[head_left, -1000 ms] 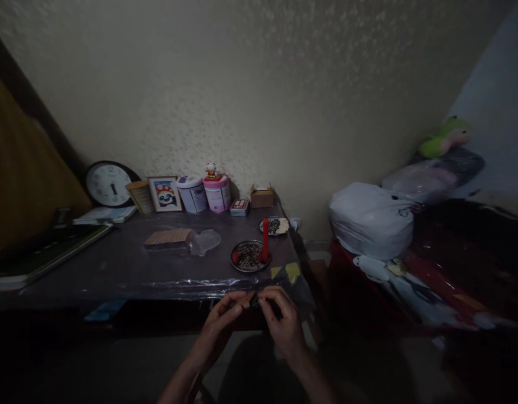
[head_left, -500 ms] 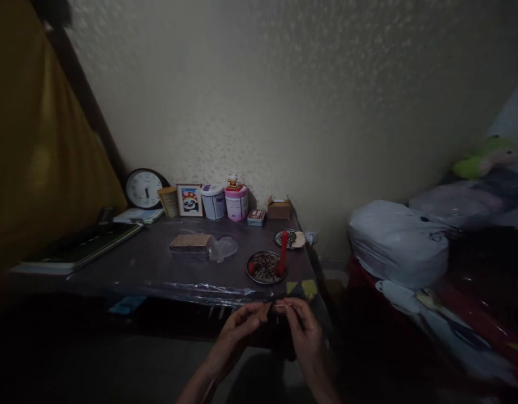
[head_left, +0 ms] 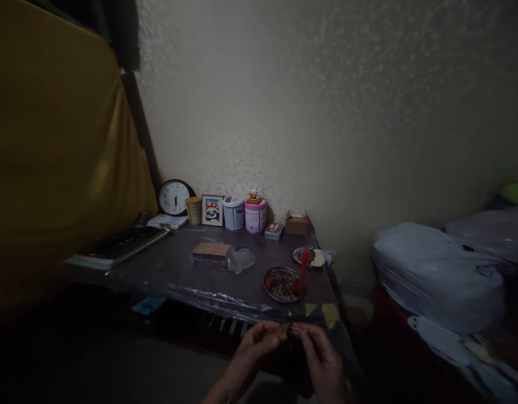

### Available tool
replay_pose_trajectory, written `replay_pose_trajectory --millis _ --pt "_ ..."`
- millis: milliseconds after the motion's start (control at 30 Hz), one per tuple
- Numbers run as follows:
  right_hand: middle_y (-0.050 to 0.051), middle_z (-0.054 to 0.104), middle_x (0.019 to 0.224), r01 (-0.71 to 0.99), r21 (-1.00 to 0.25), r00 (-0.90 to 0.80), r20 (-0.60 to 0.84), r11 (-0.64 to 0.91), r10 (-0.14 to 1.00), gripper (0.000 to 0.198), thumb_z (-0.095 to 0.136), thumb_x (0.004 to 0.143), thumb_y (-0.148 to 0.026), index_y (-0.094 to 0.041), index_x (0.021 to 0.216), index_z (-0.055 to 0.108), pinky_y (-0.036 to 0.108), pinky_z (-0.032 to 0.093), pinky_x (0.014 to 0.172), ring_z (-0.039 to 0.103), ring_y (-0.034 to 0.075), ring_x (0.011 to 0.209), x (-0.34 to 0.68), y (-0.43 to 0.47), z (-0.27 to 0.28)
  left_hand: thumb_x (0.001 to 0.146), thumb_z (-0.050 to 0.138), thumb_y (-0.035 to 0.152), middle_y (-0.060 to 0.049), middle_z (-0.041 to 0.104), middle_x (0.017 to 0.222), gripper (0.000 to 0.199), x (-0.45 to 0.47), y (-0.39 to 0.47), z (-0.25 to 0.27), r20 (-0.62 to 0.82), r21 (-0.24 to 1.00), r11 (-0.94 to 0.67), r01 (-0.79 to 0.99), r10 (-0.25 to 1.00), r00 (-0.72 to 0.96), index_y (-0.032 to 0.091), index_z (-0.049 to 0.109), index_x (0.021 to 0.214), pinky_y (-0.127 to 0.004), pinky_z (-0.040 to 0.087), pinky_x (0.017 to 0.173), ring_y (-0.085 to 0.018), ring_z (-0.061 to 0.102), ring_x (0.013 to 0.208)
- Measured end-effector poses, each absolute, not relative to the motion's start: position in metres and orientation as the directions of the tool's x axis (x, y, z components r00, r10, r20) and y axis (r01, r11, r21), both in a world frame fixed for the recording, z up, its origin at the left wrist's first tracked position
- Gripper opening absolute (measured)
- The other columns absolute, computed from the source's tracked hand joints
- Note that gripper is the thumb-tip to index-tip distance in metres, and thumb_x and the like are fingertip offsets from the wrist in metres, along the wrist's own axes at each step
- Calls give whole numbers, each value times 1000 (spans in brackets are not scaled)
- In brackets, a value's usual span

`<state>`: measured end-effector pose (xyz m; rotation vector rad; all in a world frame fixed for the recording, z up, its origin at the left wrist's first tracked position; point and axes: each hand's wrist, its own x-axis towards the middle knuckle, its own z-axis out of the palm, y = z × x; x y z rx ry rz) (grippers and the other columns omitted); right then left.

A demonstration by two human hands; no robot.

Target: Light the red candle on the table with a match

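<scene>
In front of the table's near edge, my left hand [head_left: 259, 343] pinches a small brown piece [head_left: 283, 332], like a bit of card or thin wood. My right hand [head_left: 320, 350] is closed at the fingertips, touching close to that piece. It grips a thin stick, mostly hidden by the fingers now. Just beyond the hands sits a round metal dish [head_left: 280, 297] of dark and pale bits with a red tool [head_left: 302, 272] standing in it. Behind it, a second dish [head_left: 299, 258] holds dark bits and a bundle of pale sticks [head_left: 317, 258].
A wrapped stack of brown pieces [head_left: 211, 254] lies mid-table beside clear plastic [head_left: 242, 260]. Along the wall stand a clock [head_left: 175, 197], a framed picture [head_left: 212, 210], two tubs and a small cardboard box [head_left: 296, 223]. White bags [head_left: 435, 275] are piled at right.
The view has shifted, so the table sits lower and further right. My hands have come closer together, and the thin pale stick in my right hand shows less than before.
</scene>
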<state>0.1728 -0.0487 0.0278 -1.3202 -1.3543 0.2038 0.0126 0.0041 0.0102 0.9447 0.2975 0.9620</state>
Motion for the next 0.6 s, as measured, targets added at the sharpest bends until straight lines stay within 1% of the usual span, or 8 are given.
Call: replay_pose_trajectory --millis 67,167,300,400,433,600 --pt "1 65 88 570 -733 294 603 371 741 21 49 87 -34 -18 88 64 9 48 76 63 7 82 174 -48 28 73 87 42 -13 60 98 46 13 5 9 187 791 221 -571 800 570 12 65 100 -29 40 75 -30 55 89" --pt "1 65 87 586 -703 277 642 403 715 21 49 87 -33 -18 88 64 9 48 76 63 7 82 175 -46 29 73 87 40 -12 60 101 46 13 6 6 181 793 233 -563 793 582 14 64 102 -29 39 76 -29 54 92" --pt "2 66 86 582 -718 288 620 381 730 22 49 87 -33 -17 87 64 9 49 74 64 7 81 175 -47 32 73 87 41 -11 60 96 47 11 7 4 166 821 200 -535 813 559 13 64 103 -29 40 72 -28 54 87" --pt "3 66 85 570 -730 307 615 378 726 23 49 87 -33 -16 85 64 12 50 73 64 8 80 172 -49 35 77 84 39 -12 58 105 46 9 6 8 196 837 180 -517 784 590 15 62 109 -31 38 79 -29 51 96" --pt "3 66 85 570 -727 307 621 383 721 22 49 87 -32 -16 86 64 12 50 73 64 8 80 172 -49 36 77 85 38 -12 57 107 46 8 5 11 213 832 187 -523 763 610 16 62 109 -32 37 82 -30 51 98" --pt "2 65 84 587 -688 276 666 427 693 17 50 87 -27 -16 86 62 11 50 74 64 7 80 172 -51 35 75 87 38 -13 56 110 49 7 2 19 189 820 207 -534 782 594 16 62 111 -33 35 84 -30 49 101"
